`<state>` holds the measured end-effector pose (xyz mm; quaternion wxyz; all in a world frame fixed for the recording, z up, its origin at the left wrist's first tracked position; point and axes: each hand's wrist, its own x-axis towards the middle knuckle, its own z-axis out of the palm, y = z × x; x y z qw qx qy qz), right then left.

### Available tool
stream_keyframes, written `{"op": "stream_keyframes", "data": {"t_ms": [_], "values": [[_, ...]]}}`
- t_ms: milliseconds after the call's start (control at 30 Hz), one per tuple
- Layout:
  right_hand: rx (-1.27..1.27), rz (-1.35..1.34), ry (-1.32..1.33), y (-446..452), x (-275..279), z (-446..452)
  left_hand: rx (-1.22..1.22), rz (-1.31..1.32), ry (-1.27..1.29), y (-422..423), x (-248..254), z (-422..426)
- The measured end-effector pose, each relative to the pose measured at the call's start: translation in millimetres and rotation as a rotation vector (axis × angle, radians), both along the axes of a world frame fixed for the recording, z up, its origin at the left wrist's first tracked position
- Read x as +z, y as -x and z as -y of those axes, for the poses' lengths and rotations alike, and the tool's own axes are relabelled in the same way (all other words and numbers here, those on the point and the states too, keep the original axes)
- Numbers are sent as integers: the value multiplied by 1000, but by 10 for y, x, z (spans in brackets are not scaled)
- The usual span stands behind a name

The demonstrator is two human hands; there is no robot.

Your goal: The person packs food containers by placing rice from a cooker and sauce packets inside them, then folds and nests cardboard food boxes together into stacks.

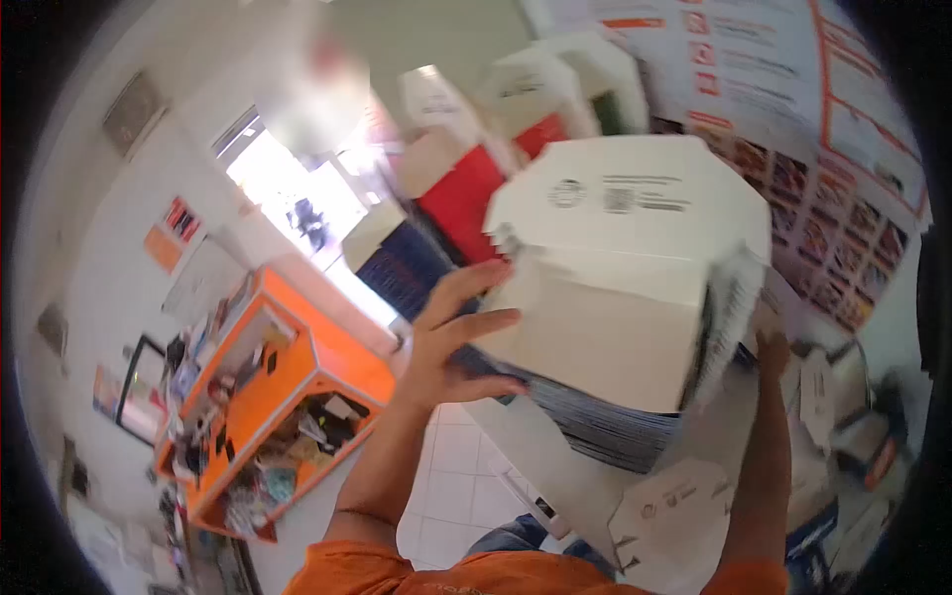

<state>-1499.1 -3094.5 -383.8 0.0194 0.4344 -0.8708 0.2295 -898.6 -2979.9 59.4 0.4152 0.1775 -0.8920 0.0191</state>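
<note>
A tall stack of nested cardboard boxes (605,337), dark blue along its sides, stands in front of me. Its top box shows a cream inside and a raised white lid (630,198) with black print. My left hand (458,332) is at the left edge of this stack, its fingers spread and the tips against the cardboard. To the right of the stack, my right hand (770,327) is blurred beside a pale printed carton flap (783,297). Its fingers are partly hidden, so whether it grips the flap cannot be made out.
Behind the stack stand more box stacks, one red (461,198) and one dark blue (407,268). Another white printed lid (674,516) lies near my body. Printed posters (754,79) cover the wall. An orange counter (327,347) with cluttered shelves stands to the left.
</note>
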Motion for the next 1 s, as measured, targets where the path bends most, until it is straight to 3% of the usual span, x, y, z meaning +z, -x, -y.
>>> {"op": "stream_keyframes", "data": {"t_ms": [33, 67, 133, 167, 200, 233, 300, 400, 433, 500, 567, 667, 800, 1000], "values": [[31, 113, 72, 97, 30, -184, -5, -46, -20, 24, -17, -4], [102, 52, 93, 220, -1, -403, -23, -94, -49, 30, -34, -8], [43, 114, -277, 760, -402, -558, -59, -93, -74, 25, 13, -2], [23, 241, -283, 863, -349, -809, -83, -92, -90, 3, 16, 15], [52, 534, -171, 889, -205, -1044, -108, -90, -69, -26, 5, 47], [76, 923, -18, 826, -17, -1277, -143, -89, -51, -51, 5, 86], [218, 1433, 176, 807, 309, -1603, -185, -72, -39, -53, 28, 134], [513, 1697, 274, 887, 924, -2127, -253, -78, -118, -105, 30, 232], [681, 1769, 300, 502, 1502, -2211, -286, -98, -153, -110, -13, 275], [605, 1873, 359, 90, 2340, -2358, -356, -111, -169, -111, -18, 368], [1041, 1710, 364, -768, 3579, -2506, -422, -103, -134, -126, 26, 443], [1207, 1473, 448, -1681, 4631, -2583, -521, -165, -90, -55, 37, 542], [871, 1156, 484, -2513, 5246, -2401, -561, -141, -93, 10, -19, 714], [400, 509, 143, -2929, 5408, -1959, -649, -277, 49, 50, 57, 791]]}}
